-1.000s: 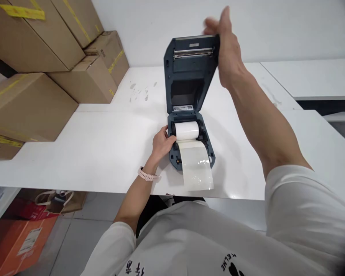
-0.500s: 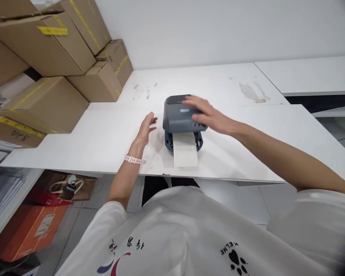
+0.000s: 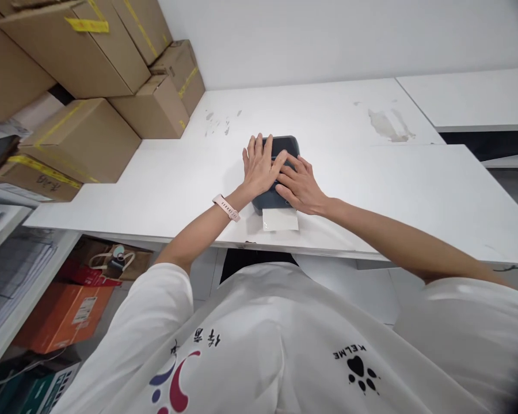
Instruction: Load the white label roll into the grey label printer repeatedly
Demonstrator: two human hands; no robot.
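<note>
A dark grey label printer (image 3: 268, 201) stands on the white table (image 3: 190, 190), its lid down. White label paper (image 3: 280, 219) sticks out of its front toward me. My left hand (image 3: 260, 168) lies flat on the left part of the lid, fingers stretched out. On the lid's right part rests my right hand (image 3: 301, 187), fingers extended and slightly bent. The two hands meet over the middle of the lid and hide much of it. Neither hand grips anything.
Cardboard boxes (image 3: 82, 138) with yellow tape are stacked on the left. Below the table at the left are an orange box (image 3: 64, 316) and a shelf with papers (image 3: 17, 270). A white wall (image 3: 311, 40) stands behind, and stains mark the tabletop.
The printer's lid has gone from raised to down. My left hand has moved from beside the printer onto the lid. Less of the label paper shows at the front.
</note>
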